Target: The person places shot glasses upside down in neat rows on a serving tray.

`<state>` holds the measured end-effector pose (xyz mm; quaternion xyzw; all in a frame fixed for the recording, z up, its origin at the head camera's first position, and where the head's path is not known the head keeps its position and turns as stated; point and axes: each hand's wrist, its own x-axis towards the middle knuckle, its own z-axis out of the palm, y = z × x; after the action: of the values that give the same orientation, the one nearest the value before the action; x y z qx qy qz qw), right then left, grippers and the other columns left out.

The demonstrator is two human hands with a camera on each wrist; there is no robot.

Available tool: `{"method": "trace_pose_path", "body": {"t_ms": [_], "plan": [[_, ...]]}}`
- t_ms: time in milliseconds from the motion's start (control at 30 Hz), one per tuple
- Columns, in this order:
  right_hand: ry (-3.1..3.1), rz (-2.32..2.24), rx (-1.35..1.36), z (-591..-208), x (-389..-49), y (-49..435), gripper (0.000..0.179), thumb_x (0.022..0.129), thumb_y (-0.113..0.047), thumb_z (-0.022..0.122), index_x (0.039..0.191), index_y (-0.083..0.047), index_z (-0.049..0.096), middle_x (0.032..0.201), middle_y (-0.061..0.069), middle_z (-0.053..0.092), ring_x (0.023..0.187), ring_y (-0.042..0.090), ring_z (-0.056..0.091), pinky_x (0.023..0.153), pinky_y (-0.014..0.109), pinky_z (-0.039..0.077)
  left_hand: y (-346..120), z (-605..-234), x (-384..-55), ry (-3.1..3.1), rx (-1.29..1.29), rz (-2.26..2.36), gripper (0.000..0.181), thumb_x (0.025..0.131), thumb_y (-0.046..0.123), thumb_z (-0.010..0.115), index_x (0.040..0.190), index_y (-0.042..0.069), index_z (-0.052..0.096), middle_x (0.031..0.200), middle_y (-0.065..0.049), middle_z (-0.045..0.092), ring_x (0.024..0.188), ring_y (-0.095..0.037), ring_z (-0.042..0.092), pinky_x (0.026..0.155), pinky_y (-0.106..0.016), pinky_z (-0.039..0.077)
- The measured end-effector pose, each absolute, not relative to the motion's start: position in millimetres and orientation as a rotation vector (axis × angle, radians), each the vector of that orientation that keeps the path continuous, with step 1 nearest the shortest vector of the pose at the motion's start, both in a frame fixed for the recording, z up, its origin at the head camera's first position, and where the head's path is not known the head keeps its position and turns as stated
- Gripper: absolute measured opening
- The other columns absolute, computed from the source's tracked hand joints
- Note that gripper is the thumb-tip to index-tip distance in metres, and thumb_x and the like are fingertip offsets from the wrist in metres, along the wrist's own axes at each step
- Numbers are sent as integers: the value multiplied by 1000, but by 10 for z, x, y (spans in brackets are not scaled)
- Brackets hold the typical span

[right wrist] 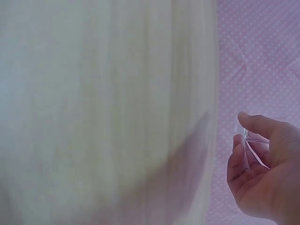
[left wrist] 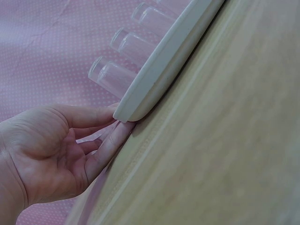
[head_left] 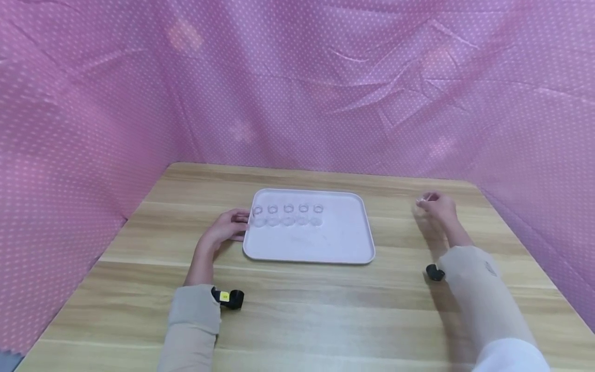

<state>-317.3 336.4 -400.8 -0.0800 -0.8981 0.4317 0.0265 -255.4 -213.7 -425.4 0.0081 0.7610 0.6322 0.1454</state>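
Observation:
A white rectangular tray (head_left: 346, 227) lies on the wooden table. Across its left half stand several small clear glasses (head_left: 288, 214) in one row, upright. My left hand (head_left: 228, 227) pinches the tray's left edge; in the left wrist view the thumb (left wrist: 93, 116) is at the rim and a finger (left wrist: 110, 145) lies under it. Off to the tray's right, my right hand (head_left: 439, 206) holds a clear glass (right wrist: 241, 125) between thumb and fingers, above the table, the fingers partly covering it.
The wooden table (head_left: 288, 315) reaches back to a pink dotted cloth (head_left: 297, 103) that hangs behind it and along both sides. Bare tray surface shows right of the glasses. Each sleeve carries a black wrist camera (head_left: 236, 299).

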Motion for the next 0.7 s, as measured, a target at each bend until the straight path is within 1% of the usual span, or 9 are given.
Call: {"method": "trace_pose_path", "body": {"t_ms": [100,167,333,400,533,600,700], "plan": [[-2776,1304,-191,-3935,-3139,3329,40,86,-15,63,117,6,48,100,16,53,83,25,54,68,26,53,-2134,-4251,-2549,2193,20,1823,48,90,-4,51,135,-6,34,127,-28,41,100,-30,54,77,-35,54],[-2770,1301,-155,-3897,-3111,3306,42,86,-16,64,117,6,49,99,16,53,83,28,55,66,29,54,-2133,-4255,-2551,2194,17,1820,49,90,-4,51,135,-6,34,126,-28,42,99,-30,54,77,-35,54],[-2775,1289,-75,-3792,-3038,3226,46,86,-21,65,119,6,49,102,21,56,90,36,54,70,35,55,-2139,-4256,-2557,2207,-4,1795,48,90,-3,52,135,-4,35,126,-26,43,101,-31,54,77,-34,54],[-2781,1277,-51,-3755,-3008,3194,46,86,-23,65,118,6,49,103,22,57,92,36,53,71,36,54,-2143,-4254,-2557,2212,-14,1787,49,90,-2,52,136,-3,35,126,-26,43,101,-31,54,77,-34,54],[-2782,1261,6,-3702,-2950,3139,43,86,-23,65,115,5,50,106,22,57,88,30,55,72,41,54,-2146,-4244,-2550,2217,-23,1783,49,90,-3,52,136,-2,36,126,-25,43,103,-32,53,78,-34,54],[-2773,1254,38,-3681,-2922,3114,42,86,-21,65,115,5,51,107,22,56,82,23,57,70,40,55,-2145,-4242,-2546,2217,-18,1783,49,90,-3,52,136,-2,36,127,-25,43,103,-32,53,78,-34,54],[-2757,1252,93,-3659,-2885,3076,44,85,-18,66,117,7,50,108,23,56,73,11,58,65,36,56,-2148,-4244,-2547,2216,-10,1782,49,90,-3,51,136,-2,35,127,-25,43,104,-32,53,78,-34,54]]}}
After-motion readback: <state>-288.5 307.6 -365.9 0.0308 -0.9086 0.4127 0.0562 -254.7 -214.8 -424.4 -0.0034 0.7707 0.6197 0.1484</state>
